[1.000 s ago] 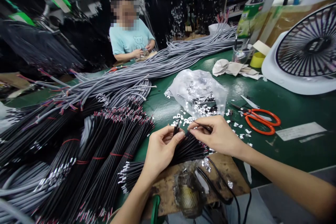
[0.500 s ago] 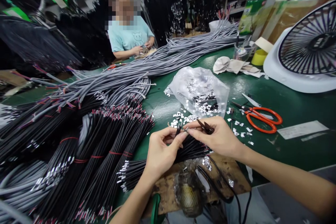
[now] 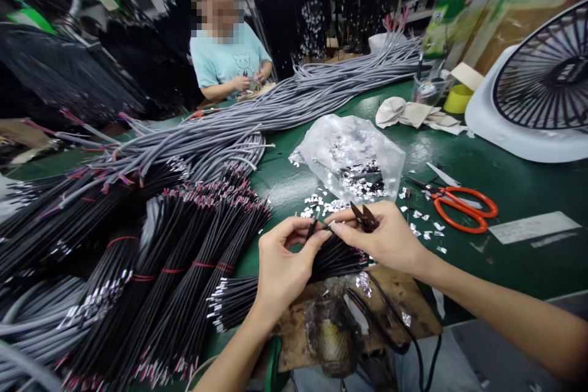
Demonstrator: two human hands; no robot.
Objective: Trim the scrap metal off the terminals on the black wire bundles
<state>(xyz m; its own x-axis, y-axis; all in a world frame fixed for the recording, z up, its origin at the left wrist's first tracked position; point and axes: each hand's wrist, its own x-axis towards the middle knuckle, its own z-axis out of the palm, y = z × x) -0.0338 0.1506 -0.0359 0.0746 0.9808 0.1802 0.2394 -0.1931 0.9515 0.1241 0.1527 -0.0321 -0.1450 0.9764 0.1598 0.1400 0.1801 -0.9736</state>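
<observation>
In the middle of the head view, my left hand [image 3: 285, 263] is closed, pinching a thin black cable [image 3: 311, 229] between thumb and fingers. My right hand [image 3: 392, 237] meets it, with thumb and forefinger closed near the cable's end; a small pale bit shows at those fingertips. Tucked in the right hand is a pair of small dark cutters [image 3: 364, 218], blades pointing up and slightly parted. Beneath both hands lies a bundle of black cables [image 3: 337, 255] with silvery ends on the left. Scattered foil bits [image 3: 316, 201] lie just beyond the fingers.
A clear plastic bag [image 3: 321, 135] of foil scraps stands behind my hands. Orange-handled scissors [image 3: 463, 211] and a white fan [image 3: 487, 128] are to the right. Tied black cable bundles [image 3: 169, 282] and long grey cables [image 3: 275, 107] fill the left and back. A co-worker [image 3: 229, 64] sits opposite.
My right fingertips have drawn slightly to the right of the left ones, and the cutters' blades now point more steeply upward. The whole view has shifted a little.
</observation>
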